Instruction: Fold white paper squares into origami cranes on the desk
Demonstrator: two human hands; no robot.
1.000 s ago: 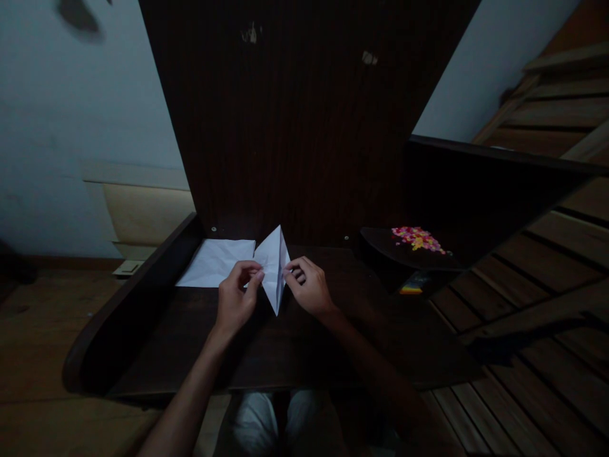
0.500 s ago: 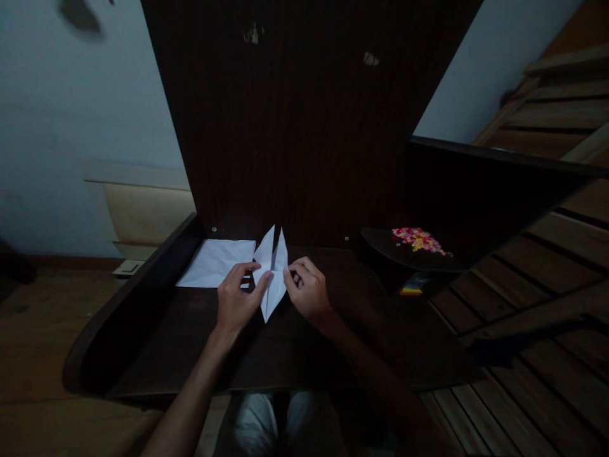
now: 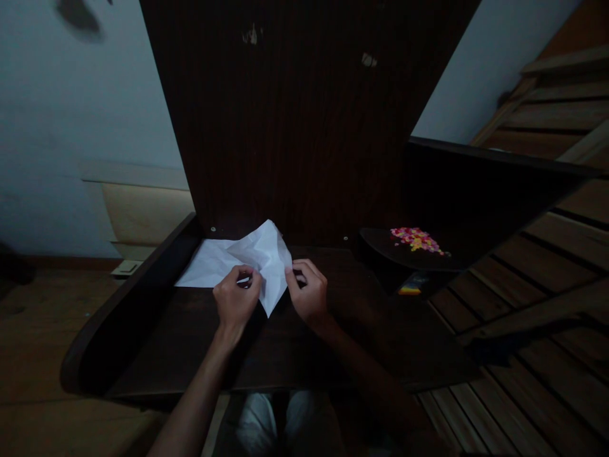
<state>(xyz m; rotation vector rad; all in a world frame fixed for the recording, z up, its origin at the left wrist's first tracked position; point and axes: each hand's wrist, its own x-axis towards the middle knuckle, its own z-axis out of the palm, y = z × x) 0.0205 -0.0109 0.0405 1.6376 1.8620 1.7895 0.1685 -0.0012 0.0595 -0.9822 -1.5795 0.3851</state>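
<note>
A creased white sheet of paper (image 3: 272,263), partly unfolded, is held up over the dark desk between both hands. My left hand (image 3: 236,293) pinches its lower left part between thumb and forefinger. On the other side, my right hand (image 3: 307,289) grips the paper's right edge, fingers curled. One corner points down toward me and another points up at the back. Behind my left hand a second white paper (image 3: 197,270) lies flat on the desk, partly covered by the held sheet.
Small pink, red and yellow pieces (image 3: 419,240) lie on a rounded corner shelf (image 3: 380,247) at right. The desk (image 3: 190,343) has a raised left side panel (image 3: 128,304) and a tall dark back board (image 3: 295,127). Wooden slats (image 3: 533,304) fill the far right.
The paper has gone from a narrow folded shape with two upright points to a wider, opened sheet. My left hand's fingers have curled into a pinch. My right hand stays nearly in place.
</note>
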